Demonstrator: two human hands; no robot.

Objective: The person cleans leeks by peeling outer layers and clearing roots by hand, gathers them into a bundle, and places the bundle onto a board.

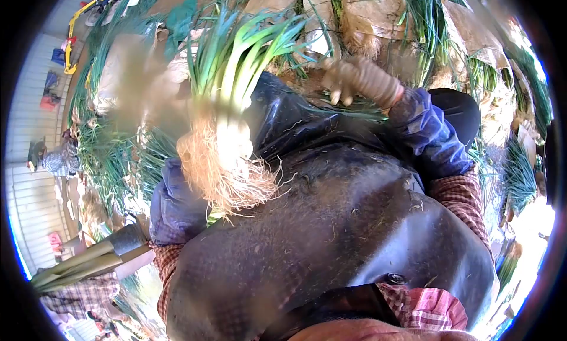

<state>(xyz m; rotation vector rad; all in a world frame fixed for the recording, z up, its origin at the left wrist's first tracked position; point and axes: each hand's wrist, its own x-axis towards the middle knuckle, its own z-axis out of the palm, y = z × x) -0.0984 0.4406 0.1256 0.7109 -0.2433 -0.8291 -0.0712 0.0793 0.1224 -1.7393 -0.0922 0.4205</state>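
Observation:
A bunch of green onions (236,87) stands in front of my lap on the left, with green leaves up and pale, tangled roots toward me. My left hand (188,147), mostly hidden behind the roots and stems, is closed around the bunch. On the right, my gloved right hand (360,82) reaches over the far edge of my dark apron (307,205), near loose green leaves. Its fingers look apart and hold nothing I can see, though motion blurs them slightly. Blue sleeve covers (428,134) reach over both forearms.
Brown paper sheets (378,13) and further onion bunches (428,37) lie beyond my knees. More green onions (106,158) are piled to the left. Another person (62,158) is at the far left, near a pale corrugated wall (32,205). A smudge blurs the upper left.

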